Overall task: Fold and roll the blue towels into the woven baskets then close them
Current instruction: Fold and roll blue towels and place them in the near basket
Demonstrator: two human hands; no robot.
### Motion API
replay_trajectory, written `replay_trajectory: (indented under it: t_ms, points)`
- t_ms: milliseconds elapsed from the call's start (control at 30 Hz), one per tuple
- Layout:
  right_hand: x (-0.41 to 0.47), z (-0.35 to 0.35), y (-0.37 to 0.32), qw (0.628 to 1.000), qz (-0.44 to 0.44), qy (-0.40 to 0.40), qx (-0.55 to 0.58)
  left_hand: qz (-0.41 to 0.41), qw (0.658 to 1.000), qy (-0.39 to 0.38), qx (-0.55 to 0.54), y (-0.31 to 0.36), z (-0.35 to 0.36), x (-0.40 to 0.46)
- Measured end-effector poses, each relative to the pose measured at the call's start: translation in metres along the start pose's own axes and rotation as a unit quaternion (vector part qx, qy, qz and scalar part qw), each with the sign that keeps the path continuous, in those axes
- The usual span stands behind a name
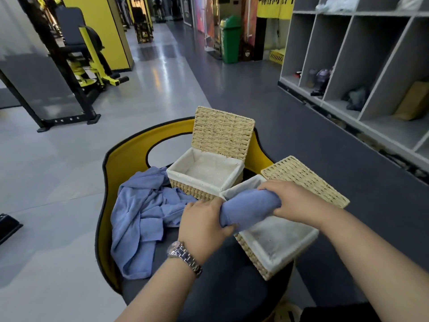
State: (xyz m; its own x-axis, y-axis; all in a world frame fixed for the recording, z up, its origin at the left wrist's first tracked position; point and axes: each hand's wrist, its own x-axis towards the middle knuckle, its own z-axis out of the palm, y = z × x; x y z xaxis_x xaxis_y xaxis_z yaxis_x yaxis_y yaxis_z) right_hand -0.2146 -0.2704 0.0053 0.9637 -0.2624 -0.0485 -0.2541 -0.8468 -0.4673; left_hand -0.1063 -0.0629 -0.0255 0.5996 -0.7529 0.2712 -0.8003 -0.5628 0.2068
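Observation:
A rolled blue towel [249, 209] hangs over the near woven basket [278, 247], whose white lining shows and whose lid [304, 180] lies open to the back right. My left hand [204, 224] grips the roll's left end and my right hand [294, 201] grips its right end. A second woven basket [204, 173] stands behind with nothing inside, its lid [222, 133] upright. A loose blue towel pile [141, 210] lies crumpled to the left of the baskets.
Baskets and towels sit on a dark seat with a yellow backrest [130, 163]. Grey cubby shelves [362, 66] line the right wall. A yellow and black gym machine [76, 66] stands at the far left, a green bin [231, 38] down the hall.

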Motion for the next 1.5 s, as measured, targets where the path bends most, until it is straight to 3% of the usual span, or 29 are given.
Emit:
replay_trajectory:
  t_ms: [400, 833, 1133, 1300, 1500]
  points:
    - [0.015, -0.002, 0.065, 0.996, 0.043, -0.073, 0.033, -0.049, 0.997, -0.057, -0.023, 0.043, 0.049, 0.03]
    - [0.023, 0.029, 0.073, 0.992, 0.047, -0.084, -0.082, -0.02, 0.991, -0.105, 0.077, 0.05, 0.053, 0.042]
    - [0.02, 0.029, 0.07, 0.986, 0.011, -0.082, -0.144, -0.04, 0.987, -0.131, 0.089, 0.052, 0.054, 0.04]
    - [0.024, 0.055, 0.07, 0.965, -0.031, -0.077, -0.25, -0.047, 0.981, -0.157, 0.107, 0.058, 0.06, 0.044]
    - [0.022, 0.053, 0.068, 0.965, -0.059, -0.097, -0.235, -0.051, 0.983, -0.151, 0.095, 0.061, 0.065, 0.048]
